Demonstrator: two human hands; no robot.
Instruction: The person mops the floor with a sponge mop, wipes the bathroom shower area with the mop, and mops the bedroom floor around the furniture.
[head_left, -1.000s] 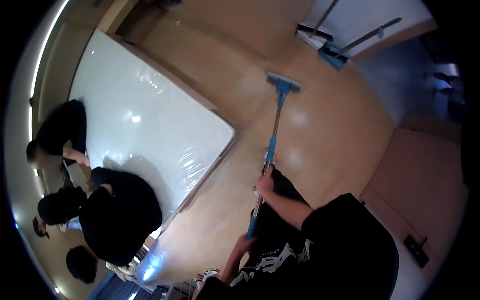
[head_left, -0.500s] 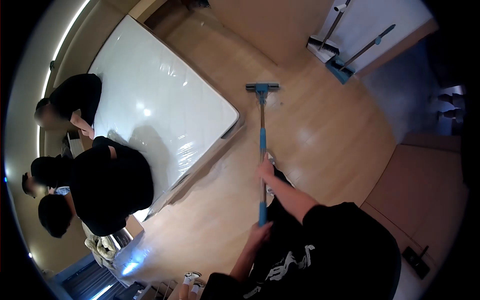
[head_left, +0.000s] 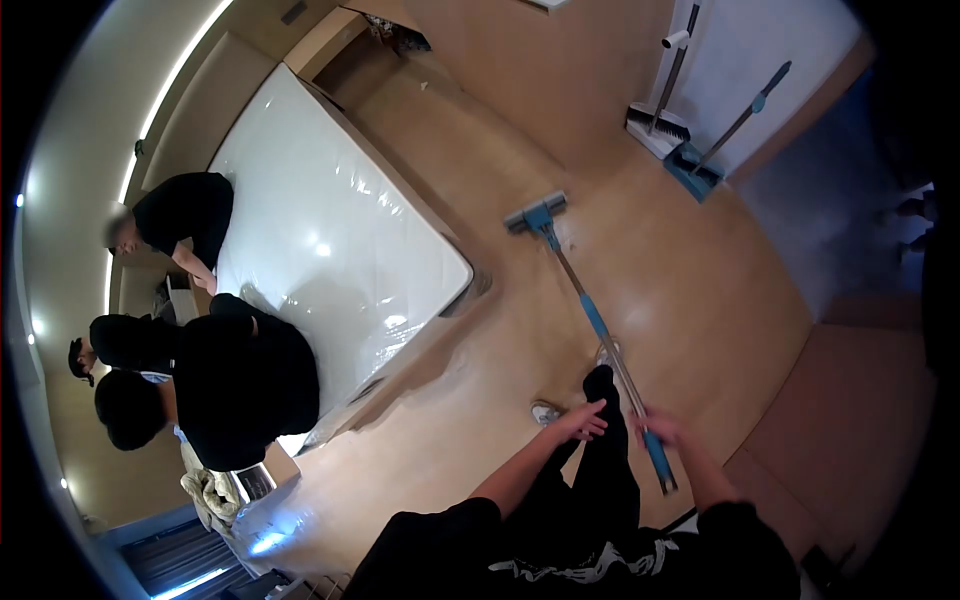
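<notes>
A sponge mop (head_left: 594, 315) with a blue head and a metal pole slants across the view, its head on the wooden floor ahead of me. My right hand (head_left: 658, 427) is closed round the pole just above the blue end grip. To the left of the pole, my left hand (head_left: 581, 422) is off the mop, fingers apart and nothing in it. My shoes and dark trousers show beneath and beside the pole.
A plastic-wrapped mattress (head_left: 340, 230) lies at the left, with people in black beside it. A broom and white dustpan (head_left: 655, 130) and a blue dustpan (head_left: 693, 172) stand by the wall. A brown padded surface (head_left: 800, 410) lies at the right.
My left hand has come off the mop. My right hand now holds the pole near its end grip, and the pole has swung from upright in view to slanting, its near end rightward.
</notes>
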